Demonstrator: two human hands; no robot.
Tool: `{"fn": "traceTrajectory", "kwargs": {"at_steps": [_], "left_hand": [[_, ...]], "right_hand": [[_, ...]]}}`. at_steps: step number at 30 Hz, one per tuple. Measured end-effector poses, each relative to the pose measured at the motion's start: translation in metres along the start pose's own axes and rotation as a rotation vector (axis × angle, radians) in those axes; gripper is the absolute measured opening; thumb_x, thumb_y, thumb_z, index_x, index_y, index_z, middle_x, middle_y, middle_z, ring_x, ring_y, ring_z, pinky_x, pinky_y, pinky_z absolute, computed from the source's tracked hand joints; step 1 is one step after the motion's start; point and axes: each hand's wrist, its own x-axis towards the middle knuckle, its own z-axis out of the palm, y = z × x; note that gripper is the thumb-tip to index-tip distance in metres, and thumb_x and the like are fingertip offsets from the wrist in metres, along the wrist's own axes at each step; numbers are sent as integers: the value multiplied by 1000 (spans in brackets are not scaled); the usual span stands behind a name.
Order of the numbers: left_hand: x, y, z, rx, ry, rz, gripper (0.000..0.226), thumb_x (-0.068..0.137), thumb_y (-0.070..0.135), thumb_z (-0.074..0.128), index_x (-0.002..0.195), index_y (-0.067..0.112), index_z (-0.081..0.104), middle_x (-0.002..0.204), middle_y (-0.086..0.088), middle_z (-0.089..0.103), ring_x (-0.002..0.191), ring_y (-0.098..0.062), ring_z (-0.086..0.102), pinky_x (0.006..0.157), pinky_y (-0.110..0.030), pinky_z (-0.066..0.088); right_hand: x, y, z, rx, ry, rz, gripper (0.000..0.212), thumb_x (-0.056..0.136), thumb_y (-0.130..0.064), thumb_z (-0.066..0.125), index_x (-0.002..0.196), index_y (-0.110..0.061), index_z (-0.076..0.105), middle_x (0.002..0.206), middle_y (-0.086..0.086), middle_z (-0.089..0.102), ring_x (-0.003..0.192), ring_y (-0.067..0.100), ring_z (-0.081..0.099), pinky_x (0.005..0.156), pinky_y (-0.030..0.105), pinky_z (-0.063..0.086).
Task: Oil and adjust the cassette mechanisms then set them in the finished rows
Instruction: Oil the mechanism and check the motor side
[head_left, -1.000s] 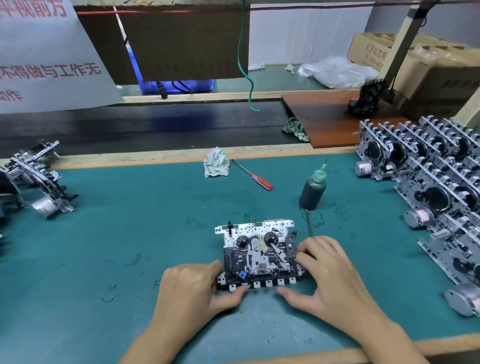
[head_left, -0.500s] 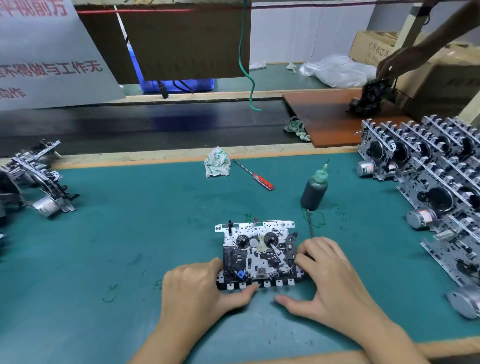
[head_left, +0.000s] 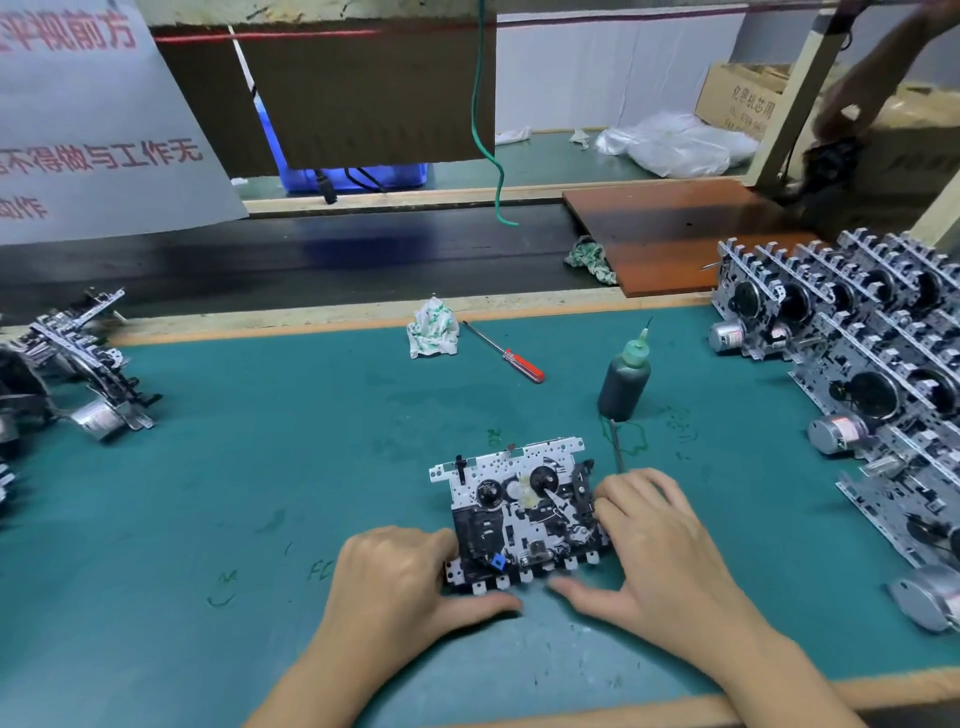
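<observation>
Cassette mechanism (head_left: 519, 512) — flat on the green mat (head_left: 260, 467), near centre; left hand (head_left: 400, 577) grips its near-left corner, right hand (head_left: 660, 540) grasps its right edge, thumbs along the key tabs. Best pressed evenly while adjusting, fingers off the reels. Open mat lies left; oil bottle (head_left: 623, 379) just beyond, finished rows (head_left: 857, 374) crowd the right — lift clear before moving right.

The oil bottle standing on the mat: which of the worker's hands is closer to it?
Right. The right hand grips the mechanism's right edge, just in front of the oil bottle. The left hand holds the mechanism's left front corner, farther away.
</observation>
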Motion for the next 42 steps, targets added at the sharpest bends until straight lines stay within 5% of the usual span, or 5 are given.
{"fn": "traceTrajectory", "kwargs": {"at_steps": [10,16,21,28,42], "left_hand": [[2,3,-2,-31,73,-232,61,62,78,46,50,22,25,33,3,37,29,-17,39,33,-20,29],[4,1,1,-5,56,-346,56,62,78,44,51,27,22,32,0,40,30,-21,45,33,-23,28],[4,0,0,-13,19,-377,56,62,79,43,47,26,30,34,5,21,33,-20,47,37,-18,19],[5,2,-3,-42,14,-392,48,62,77,44,50,32,36,33,6,18,34,-21,47,37,-17,20],[3,1,2,-56,20,-446,62,61,82,38,50,25,17,34,5,22,38,-26,46,41,-26,28]], "right_hand": [[12,8,-14,4,-107,0,60,79,-69,40,83,-15,67,86,-4,61,86,19,61,98,34,30],[44,28,-20,468,232,565,43,80,-47,63,113,-22,53,101,-8,52,101,16,50,83,25,32],[70,49,5,784,64,891,74,74,-27,79,134,-17,35,130,1,48,122,18,44,90,24,31],[71,29,0,1065,232,684,20,90,-21,63,104,-28,51,91,-18,63,90,10,62,73,15,46],[41,-31,-14,1589,629,838,10,71,-23,64,63,-23,71,59,-10,60,34,4,35,33,13,26]]}}
